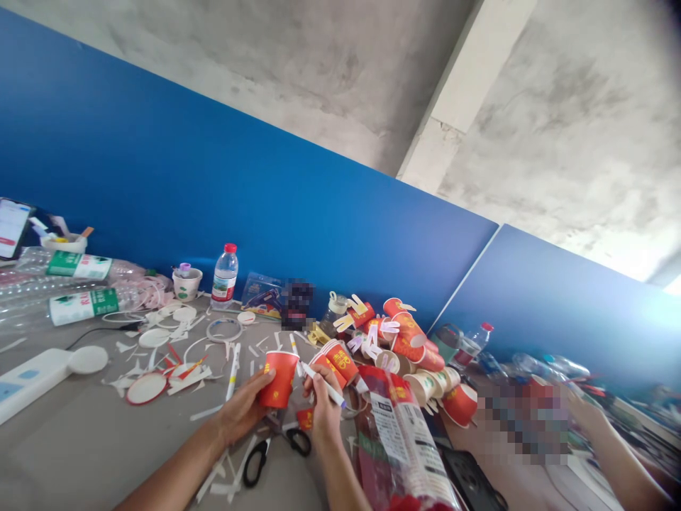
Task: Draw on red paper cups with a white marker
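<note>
My left hand (245,406) is wrapped round a red paper cup (280,381) with yellow printing, held upright over the table. In my right hand (325,408) is a white marker pen (334,394) with a purple end, its other end pointing at the cup's right side. Whether the pen touches the cup, I cannot tell. Below the hands lie black-handled scissors (257,461), partly covered by them. Just behind my right hand, a stack of red paper cups (340,360) lies on its side. A plastic sleeve of paper cups (404,440) lies right of my right forearm.
Paper scraps and cut cup bottoms (146,388) litter the left side. Plastic bottles (85,305) lie at far left; a red-capped bottle (225,277) stands by the blue partition (239,177). Cut red cups (409,330) are heaped behind. Another person's arm (611,440) reaches in at right.
</note>
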Motion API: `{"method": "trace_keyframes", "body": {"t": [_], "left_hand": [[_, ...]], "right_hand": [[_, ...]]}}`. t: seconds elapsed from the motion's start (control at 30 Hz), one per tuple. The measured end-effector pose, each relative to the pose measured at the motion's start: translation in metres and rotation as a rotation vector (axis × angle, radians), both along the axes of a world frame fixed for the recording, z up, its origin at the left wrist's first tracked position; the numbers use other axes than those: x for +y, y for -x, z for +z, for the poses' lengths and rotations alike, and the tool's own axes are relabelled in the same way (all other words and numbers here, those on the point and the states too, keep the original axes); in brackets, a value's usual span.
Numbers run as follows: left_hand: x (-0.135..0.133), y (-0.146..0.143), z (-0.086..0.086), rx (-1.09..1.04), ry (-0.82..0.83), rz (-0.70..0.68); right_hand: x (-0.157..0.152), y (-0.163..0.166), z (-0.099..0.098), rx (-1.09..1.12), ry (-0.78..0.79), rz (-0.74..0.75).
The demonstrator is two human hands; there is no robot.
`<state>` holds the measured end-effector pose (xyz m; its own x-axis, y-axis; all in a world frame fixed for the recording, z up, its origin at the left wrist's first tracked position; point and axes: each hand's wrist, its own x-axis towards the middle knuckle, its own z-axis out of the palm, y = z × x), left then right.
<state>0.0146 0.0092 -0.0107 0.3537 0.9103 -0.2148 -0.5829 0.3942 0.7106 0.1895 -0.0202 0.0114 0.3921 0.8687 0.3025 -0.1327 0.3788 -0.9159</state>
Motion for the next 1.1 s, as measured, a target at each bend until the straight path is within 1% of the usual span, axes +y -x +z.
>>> {"method": "trace_keyframes", "body": {"t": [0.27,0.37,0.47,0.7,0.93,1.1], "left_hand": [[-0.002,0.001,0.002,-0.018,0.053,-0.039],[-0.004,-0.001,0.005,-0.013,0.056,-0.002],[-0.005,-0.001,0.005,-0.011,0.02,0.016],[-0.001,0.001,-0.002,-0.016,-0.074,-0.055],[0.0,0.0,0.0,0.007,-0.08,-0.048],[-0.002,0.0,0.002,0.019,-0.084,-0.045]], "right_hand": [[0.0,0.002,-0.006,0.026,-0.019,0.003],[0.0,0.002,-0.005,0.029,-0.005,0.016],[-0.002,0.003,-0.003,0.032,-0.008,0.022],[-0.004,0.006,0.001,-0.003,-0.051,0.05],[-0.007,0.004,0.005,-0.044,-0.022,0.079],[-0.007,0.004,0.006,-0.076,-0.04,0.06]]}}
